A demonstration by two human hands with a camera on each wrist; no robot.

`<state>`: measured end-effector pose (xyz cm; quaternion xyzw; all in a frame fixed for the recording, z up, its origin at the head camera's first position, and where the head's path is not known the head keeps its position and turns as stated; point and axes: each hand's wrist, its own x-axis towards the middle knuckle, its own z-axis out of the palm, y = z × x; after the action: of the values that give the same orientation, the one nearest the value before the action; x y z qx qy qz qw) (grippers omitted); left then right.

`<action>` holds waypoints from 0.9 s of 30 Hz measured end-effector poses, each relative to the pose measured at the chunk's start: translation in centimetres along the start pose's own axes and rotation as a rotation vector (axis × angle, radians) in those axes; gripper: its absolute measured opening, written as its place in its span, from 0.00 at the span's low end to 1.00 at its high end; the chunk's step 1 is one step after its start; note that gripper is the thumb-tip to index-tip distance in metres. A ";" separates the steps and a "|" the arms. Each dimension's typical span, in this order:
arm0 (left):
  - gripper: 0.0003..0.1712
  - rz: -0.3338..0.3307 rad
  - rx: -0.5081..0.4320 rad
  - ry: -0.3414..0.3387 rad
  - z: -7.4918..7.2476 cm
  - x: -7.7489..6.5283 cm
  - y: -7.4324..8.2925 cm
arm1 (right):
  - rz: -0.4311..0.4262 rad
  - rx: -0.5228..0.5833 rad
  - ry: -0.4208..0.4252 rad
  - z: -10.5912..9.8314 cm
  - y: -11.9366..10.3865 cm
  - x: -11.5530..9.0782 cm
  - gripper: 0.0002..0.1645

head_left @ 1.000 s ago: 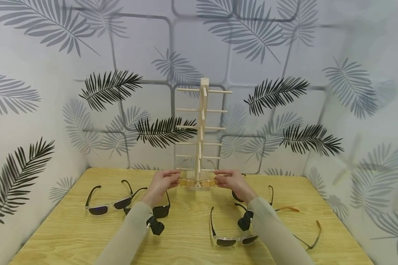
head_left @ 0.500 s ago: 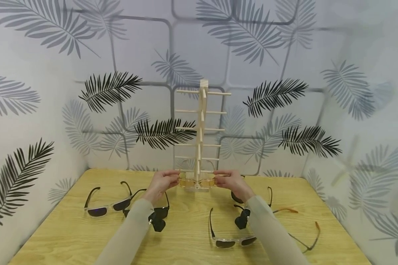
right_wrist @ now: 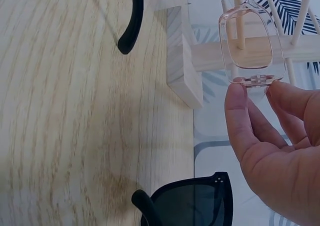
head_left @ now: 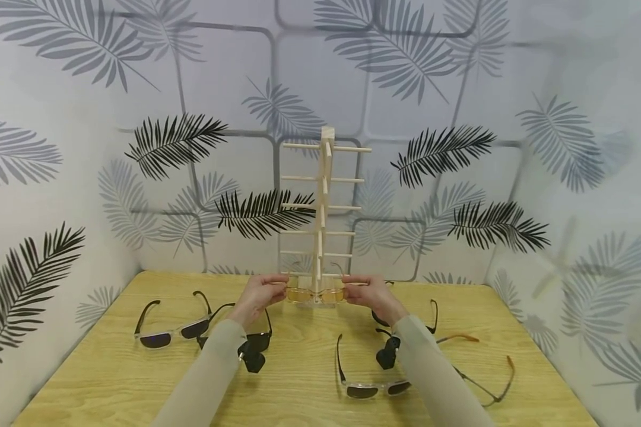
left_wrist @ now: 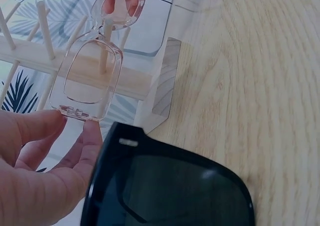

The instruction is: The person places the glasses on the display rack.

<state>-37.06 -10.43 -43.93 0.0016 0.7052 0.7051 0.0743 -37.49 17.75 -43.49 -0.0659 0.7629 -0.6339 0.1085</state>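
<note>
A pair of glasses (head_left: 299, 295) with a clear frame and orange-tinted lenses is held level at the lowest pegs of a wooden display rack (head_left: 327, 136). My left hand (head_left: 257, 298) pinches its left hinge corner between thumb and fingers, seen close in the left wrist view at the clear frame (left_wrist: 61, 88). On the opposite side, my right hand (head_left: 375, 296) pinches the other corner, and the right wrist view shows its fingertips on the rim by the hinge (right_wrist: 260, 79). The temples point back past the rack's post, above its base (left_wrist: 166, 81).
Dark sunglasses lie open at left (head_left: 156, 340), with black sunglasses (head_left: 259, 342) under my left forearm. Clear-framed sunglasses (head_left: 362, 391) lie at front right. More glasses, one with orange temple tips (head_left: 462, 338), are partly hidden by my right arm. A patterned wall stands behind the table (head_left: 310, 367).
</note>
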 end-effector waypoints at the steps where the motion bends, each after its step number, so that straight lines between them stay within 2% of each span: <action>1: 0.20 -0.001 0.002 -0.002 0.0 0.0 0.0 | -0.001 -0.002 0.001 0.0 0.1 0.0 0.21; 12: 0.21 -0.009 0.043 -0.024 -0.2 -0.1 -0.3 | -0.013 0.004 0.030 0.2 0.8 0.2 0.22; 20: 0.21 -0.010 0.078 -0.004 -0.2 -0.3 -0.2 | 0.007 0.024 0.027 -0.1 0.7 0.3 0.23; 23: 0.21 0.001 0.095 0.016 -0.2 -0.3 0.0 | -0.010 0.024 0.017 -0.3 0.6 0.1 0.23; 27: 0.19 0.040 0.098 0.079 -0.2 -0.4 0.3 | -0.028 0.005 0.012 -0.7 0.6 -0.1 0.23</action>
<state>-36.69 -10.63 -43.59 -0.0085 0.7409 0.6707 0.0320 -37.50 18.59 -43.90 -0.0724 0.7612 -0.6375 0.0952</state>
